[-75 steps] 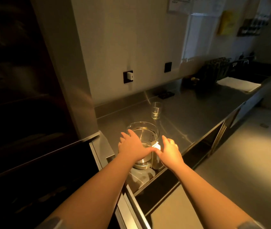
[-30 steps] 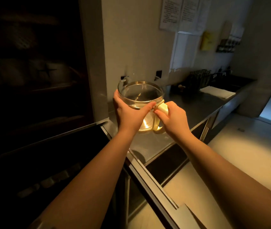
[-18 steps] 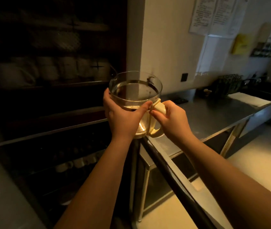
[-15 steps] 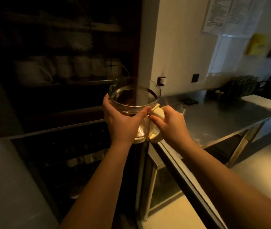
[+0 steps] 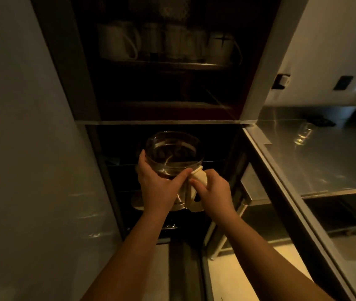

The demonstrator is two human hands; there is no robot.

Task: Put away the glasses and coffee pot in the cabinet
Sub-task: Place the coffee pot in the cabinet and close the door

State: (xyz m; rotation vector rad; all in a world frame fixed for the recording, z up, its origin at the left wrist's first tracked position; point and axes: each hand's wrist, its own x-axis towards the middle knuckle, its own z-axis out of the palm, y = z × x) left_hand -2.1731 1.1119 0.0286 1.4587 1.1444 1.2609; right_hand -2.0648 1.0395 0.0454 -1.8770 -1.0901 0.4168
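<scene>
- The cabinet (image 5: 162,88) now fills the view, where a moment ago the steel counter (image 5: 329,161) did; the person has turned away from the counter to face the open, dark shelves. I judge that the carrying is nearly over and the setting-down is next.
- One counter shows, off to the right, and it has slid to the edge of the view.
- The coffee pot (image 5: 173,155), a single glass one with a pale handle, has left the counter, where it stood a few seconds back. It is now held upright in the air in front of the cabinet's lower section, below the steel ledge. It does not yet rest on any shelf that I can make out.
- Two hands hold it. The left hand (image 5: 157,187) is wrapped round the glass wall, thumb across the near side. The right hand (image 5: 214,190) has its fingers curled round the handle (image 5: 198,177). This grip matches the earlier pictures.
- On the upper shelf stand several pale jugs or pots (image 5: 118,40); about five, but the dark blurs them, so the count is unsure.
- One drinking glass (image 5: 304,134) remains on the counter, well apart from the hands, so that part of the task looks undone. Other glasses, if any, are not visible.
</scene>
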